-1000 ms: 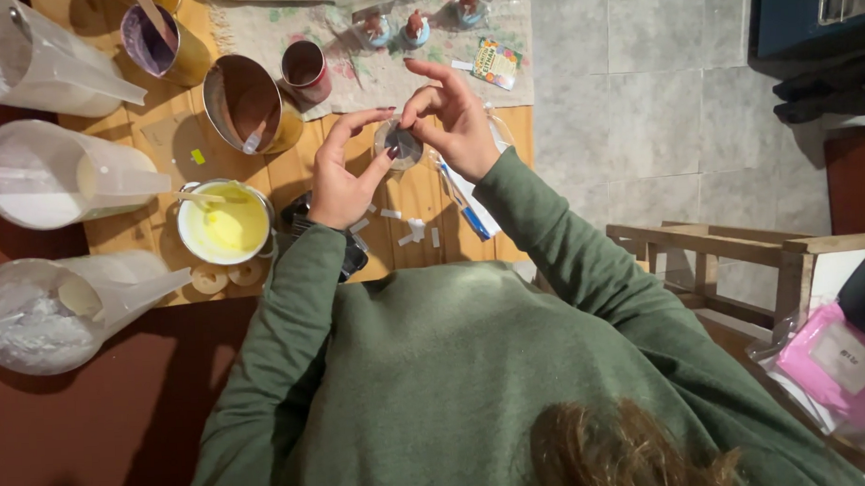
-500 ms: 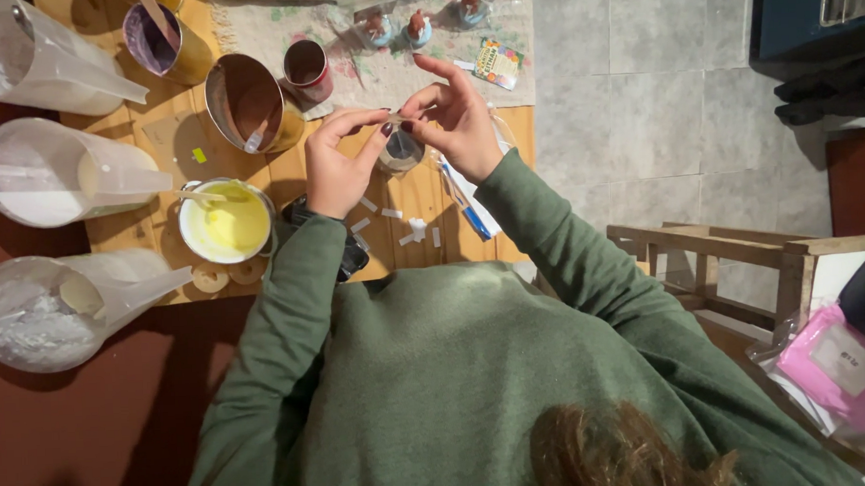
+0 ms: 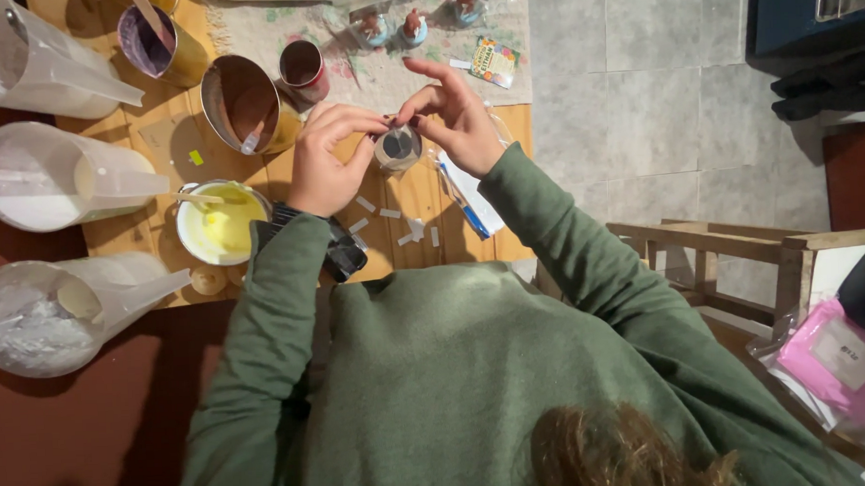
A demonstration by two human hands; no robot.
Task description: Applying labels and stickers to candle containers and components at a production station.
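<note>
A small round glass jar (image 3: pixel 397 147) with a dark inside stands over the wooden table (image 3: pixel 406 200), held between both hands. My left hand (image 3: pixel 324 165) pinches at the jar's upper left rim with thumb and forefinger. My right hand (image 3: pixel 458 120) curls over the jar's right side, its fingertips at the top rim and the index finger raised. I cannot tell what small thing the fingertips pinch. Both sleeves are green.
Small white paper strips (image 3: pixel 392 216) and a blue pen-like tool (image 3: pixel 462 203) lie below the jar. To the left are a bowl of yellow liquid (image 3: pixel 220 225), a metal pitcher (image 3: pixel 242 104), a small copper cup (image 3: pixel 301 66) and three clear plastic jugs (image 3: pixel 60 181). A wooden frame (image 3: pixel 715 250) stands at the right.
My left hand has gone from cupping the jar's side to pinching at its rim. The right fingers have closed in over the top. The jar has hardly moved.
</note>
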